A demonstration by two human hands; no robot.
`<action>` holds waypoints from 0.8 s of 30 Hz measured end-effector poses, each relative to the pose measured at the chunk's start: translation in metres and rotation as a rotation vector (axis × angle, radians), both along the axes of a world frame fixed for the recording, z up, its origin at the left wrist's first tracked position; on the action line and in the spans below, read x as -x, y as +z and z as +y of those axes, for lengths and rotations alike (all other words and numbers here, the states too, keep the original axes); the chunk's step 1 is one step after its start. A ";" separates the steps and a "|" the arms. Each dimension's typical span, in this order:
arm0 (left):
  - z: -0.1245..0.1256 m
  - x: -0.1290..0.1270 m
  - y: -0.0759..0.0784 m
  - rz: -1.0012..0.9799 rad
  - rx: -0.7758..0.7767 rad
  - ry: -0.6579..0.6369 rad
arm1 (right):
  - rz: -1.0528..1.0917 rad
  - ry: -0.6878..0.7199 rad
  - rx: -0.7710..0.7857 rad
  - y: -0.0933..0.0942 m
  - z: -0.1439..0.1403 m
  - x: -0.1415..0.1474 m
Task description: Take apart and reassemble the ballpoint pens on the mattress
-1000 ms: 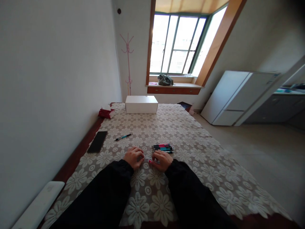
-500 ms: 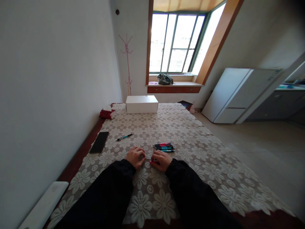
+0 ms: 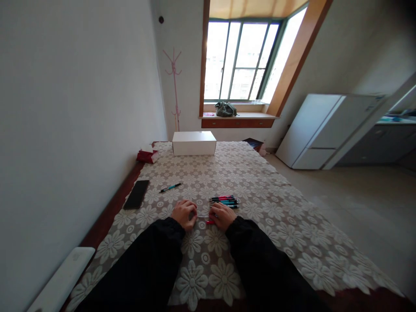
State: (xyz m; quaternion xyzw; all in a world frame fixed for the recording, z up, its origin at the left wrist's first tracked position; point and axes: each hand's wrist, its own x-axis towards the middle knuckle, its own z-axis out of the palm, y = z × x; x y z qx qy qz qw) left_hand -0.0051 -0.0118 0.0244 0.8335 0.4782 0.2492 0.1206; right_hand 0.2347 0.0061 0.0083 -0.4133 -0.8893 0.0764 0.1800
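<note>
The left hand (image 3: 183, 213) and the right hand (image 3: 223, 215) rest close together on the lace tablecloth (image 3: 247, 173) of the bench; between them runs a thin pale rod (image 3: 203, 216), seemingly a pen refill, pinched at each end by curled fingers, so both hands are closed on it; a pink pen part (image 3: 209, 222) lies just under the right hand, touching the cloth, and whether the fingers grip it too cannot be told. Just beyond the right hand lies a tidy row of pens (image 3: 224, 201), pink and teal, side by side within easy reach; a single teal pen (image 3: 170, 187) lies apart to the left, near a dark phone (image 3: 136, 194) at the cloth's edge. A white box (image 3: 194, 143) stands at the far end.
</note>
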 end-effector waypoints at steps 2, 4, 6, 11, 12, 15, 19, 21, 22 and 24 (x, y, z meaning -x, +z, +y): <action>0.000 0.002 0.001 0.010 -0.001 0.002 | -0.014 -0.008 0.007 0.001 0.000 0.000; 0.000 0.004 0.003 0.024 -0.005 0.016 | -0.031 -0.023 0.009 0.002 0.000 -0.001; 0.001 0.006 0.005 0.036 -0.011 0.041 | -0.047 -0.040 0.010 0.003 0.000 -0.002; 0.001 0.007 0.008 0.014 -0.046 0.042 | -0.025 -0.034 -0.010 0.004 0.000 -0.003; 0.000 0.005 0.008 0.003 -0.052 0.024 | -0.006 -0.015 -0.019 0.005 -0.001 -0.002; -0.002 -0.001 0.006 -0.008 -0.065 -0.039 | 0.041 0.061 -0.044 0.007 -0.003 -0.001; -0.002 -0.007 0.000 0.004 -0.068 -0.059 | 0.008 0.131 -0.040 0.008 -0.004 0.000; -0.001 -0.007 -0.002 0.004 -0.069 -0.064 | -0.019 0.139 -0.022 0.008 -0.004 -0.001; 0.000 -0.007 -0.003 0.001 -0.069 -0.068 | -0.024 0.141 -0.014 0.008 -0.003 -0.002; 0.001 -0.006 -0.004 -0.010 -0.065 -0.058 | -0.030 0.147 0.004 0.008 -0.004 -0.005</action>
